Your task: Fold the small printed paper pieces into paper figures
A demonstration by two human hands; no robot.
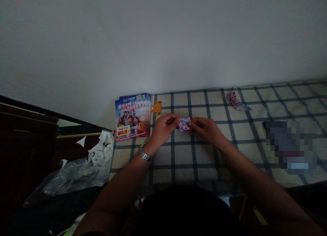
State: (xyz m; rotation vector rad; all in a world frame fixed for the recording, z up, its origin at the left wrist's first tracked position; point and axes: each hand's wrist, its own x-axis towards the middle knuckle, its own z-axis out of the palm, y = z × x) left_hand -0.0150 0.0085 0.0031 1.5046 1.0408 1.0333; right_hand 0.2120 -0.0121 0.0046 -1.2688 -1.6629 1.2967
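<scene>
fingers [174, 122] pinching small folded patterned paper [184, 126], checked cloth [183, 157] beneath

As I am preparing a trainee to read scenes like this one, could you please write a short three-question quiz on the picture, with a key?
1. Multiple choice: on which arm is the metal wristband worn?
A) right
B) left
C) both

2. True or false: the left hand and the right hand both hold the small folded paper.

3. Fill in the blank: the large price figure printed on the top sheet of the leaflet stack reads ____.

Key: 1. B; 2. True; 3. 89.9
</scene>
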